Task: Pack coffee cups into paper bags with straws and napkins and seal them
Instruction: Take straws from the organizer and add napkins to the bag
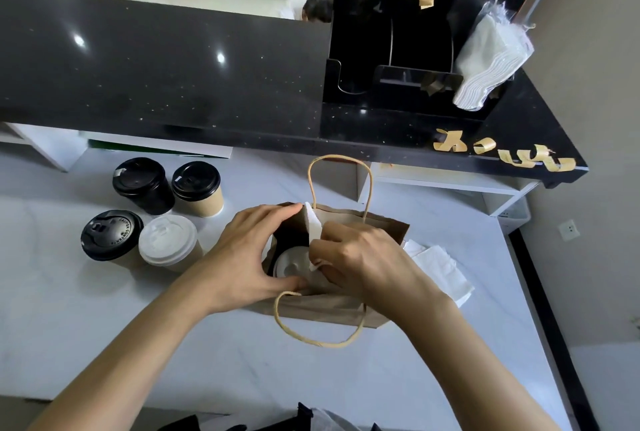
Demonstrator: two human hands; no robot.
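Paper bag (349, 309) upright at mid-counter (242, 371), mouth up, 2 handles; 1 white-lidded cup (291, 262) inside. Right hand (360, 257) pinches 1 folded napkin (313, 224), long axis vertical, at the mouth. Left hand (242, 254) grips the bag's left rim, thumb and fingers spread. 4 cups (152, 212) stand left; spare napkins (440, 271) lie right.

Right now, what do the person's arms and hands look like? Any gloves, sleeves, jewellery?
Both bare. The left hand and right hand wear no gloves, and no rings show on the fingers. No watch or band on either wrist. Both forearms are uncovered all the way to the bottom edge of the picture, so no sleeve is in view. No markings or tattoos show.
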